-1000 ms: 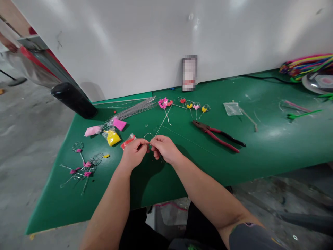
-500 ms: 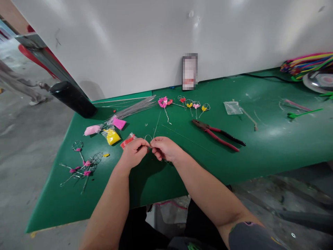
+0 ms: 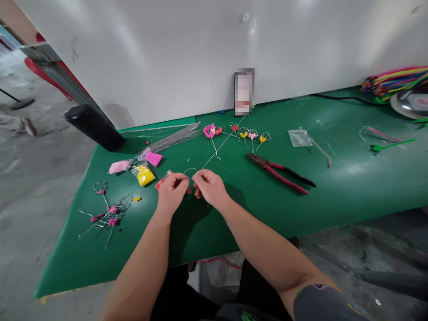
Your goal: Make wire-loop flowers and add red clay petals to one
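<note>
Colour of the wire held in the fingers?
Silvery grey; the wire shows best in the head view, the only one.

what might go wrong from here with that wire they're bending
The thin wire, pinched by the left hand and the right hand, has a long free end crossing in view past the small wire flowers; it could snag them, though contact can't be confirmed. Its loop could spring out of shape if either pinch slips. The red packet, right by the left hand, might get nudged.
</note>
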`<state>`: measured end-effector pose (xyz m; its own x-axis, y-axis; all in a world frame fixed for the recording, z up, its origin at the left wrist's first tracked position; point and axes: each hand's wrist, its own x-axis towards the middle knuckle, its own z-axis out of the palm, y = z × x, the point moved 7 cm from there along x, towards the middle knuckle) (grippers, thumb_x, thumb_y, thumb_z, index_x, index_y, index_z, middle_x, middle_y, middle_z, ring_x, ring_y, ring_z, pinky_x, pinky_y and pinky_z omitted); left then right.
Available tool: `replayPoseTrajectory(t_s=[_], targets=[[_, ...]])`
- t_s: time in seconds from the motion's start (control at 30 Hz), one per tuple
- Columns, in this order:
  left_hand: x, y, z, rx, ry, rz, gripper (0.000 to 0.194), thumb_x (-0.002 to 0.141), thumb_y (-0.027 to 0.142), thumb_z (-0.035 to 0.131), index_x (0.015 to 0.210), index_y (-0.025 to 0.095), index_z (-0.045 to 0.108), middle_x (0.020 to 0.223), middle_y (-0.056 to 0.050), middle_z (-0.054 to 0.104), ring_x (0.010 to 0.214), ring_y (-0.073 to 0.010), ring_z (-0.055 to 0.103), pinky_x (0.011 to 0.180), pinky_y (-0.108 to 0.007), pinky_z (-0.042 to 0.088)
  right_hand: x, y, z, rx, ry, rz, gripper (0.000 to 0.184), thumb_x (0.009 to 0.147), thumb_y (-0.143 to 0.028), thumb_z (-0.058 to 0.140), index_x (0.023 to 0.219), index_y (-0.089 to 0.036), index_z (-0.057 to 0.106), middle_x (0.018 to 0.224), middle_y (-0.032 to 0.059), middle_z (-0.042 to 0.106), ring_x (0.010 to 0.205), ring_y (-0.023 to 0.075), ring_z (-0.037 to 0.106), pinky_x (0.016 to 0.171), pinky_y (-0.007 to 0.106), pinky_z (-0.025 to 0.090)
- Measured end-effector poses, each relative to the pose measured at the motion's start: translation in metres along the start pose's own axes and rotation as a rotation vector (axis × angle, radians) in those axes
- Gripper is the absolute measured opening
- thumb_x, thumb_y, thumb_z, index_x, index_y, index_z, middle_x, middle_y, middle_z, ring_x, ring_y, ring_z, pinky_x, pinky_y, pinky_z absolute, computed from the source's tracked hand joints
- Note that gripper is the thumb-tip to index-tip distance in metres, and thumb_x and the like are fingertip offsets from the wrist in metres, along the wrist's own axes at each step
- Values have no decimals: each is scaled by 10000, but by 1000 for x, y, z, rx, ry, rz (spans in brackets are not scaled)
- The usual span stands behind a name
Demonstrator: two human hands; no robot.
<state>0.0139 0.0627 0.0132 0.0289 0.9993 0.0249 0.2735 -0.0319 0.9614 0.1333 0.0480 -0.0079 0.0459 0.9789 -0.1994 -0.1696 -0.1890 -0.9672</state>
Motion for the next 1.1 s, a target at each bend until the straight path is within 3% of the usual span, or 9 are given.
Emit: replayPoseTrajectory(t_s=[0.13,0.23,0.4,0.53,0.63,0.77,0.83,1.1], targets=[[0,-5,0,-100,25,-44,93,621,251,570,676,181,543,484,52,534,445,-94,526,497,-237,470,-3,-6,-3,-163,41,-206,141,775,-276,471,663,-204,517,609,-32,533,476,73,521,448,192,416],[-1,-10,4,-241,-1,-161,123,610,271,569,675,180,518,482,64,493,412,-82,492,440,-230,458,-6,-11,-4,-244,57,-338,159,797,-298,457,681,-215,527,717,3,564,599,104,551,532,223,447],[-8,-19,20,-459,-229,-479,122,590,273,556,616,182,479,459,61,457,323,-61,403,291,-188,329,-11,-21,4,-311,-56,-496,178,827,-283,424,709,-227,545,745,16,571,721,133,547,693,274,455],[-15,-18,29,-557,-391,-602,157,576,274,552,546,172,437,426,67,409,268,-26,299,243,-154,224,-14,-28,5,-329,-98,-570,175,823,-253,434,713,-235,568,752,13,584,768,138,540,773,292,431],[-14,-17,28,-548,-354,-537,163,592,287,570,587,175,452,433,74,423,277,-38,338,250,-160,267,-12,-27,3,-291,-78,-572,158,812,-251,453,722,-237,582,751,8,580,754,131,547,743,279,443],[-6,-12,16,-441,-112,-303,155,583,236,607,658,182,482,427,90,455,328,-64,436,317,-183,383,-6,-18,0,-246,-29,-503,153,805,-267,464,707,-223,573,717,2,563,706,122,558,675,262,464],[-4,-11,13,-425,-45,-229,159,575,216,615,661,179,487,432,89,475,342,-65,452,339,-186,405,-5,-16,0,-239,0,-497,145,796,-267,475,698,-214,568,704,1,561,684,120,561,656,260,470],[-2,-9,6,-374,31,-78,116,603,211,612,659,170,519,453,73,506,374,-71,484,380,-189,408,-4,-10,-1,-221,36,-470,127,783,-262,486,724,-217,589,754,10,591,697,122,585,594,242,491]])
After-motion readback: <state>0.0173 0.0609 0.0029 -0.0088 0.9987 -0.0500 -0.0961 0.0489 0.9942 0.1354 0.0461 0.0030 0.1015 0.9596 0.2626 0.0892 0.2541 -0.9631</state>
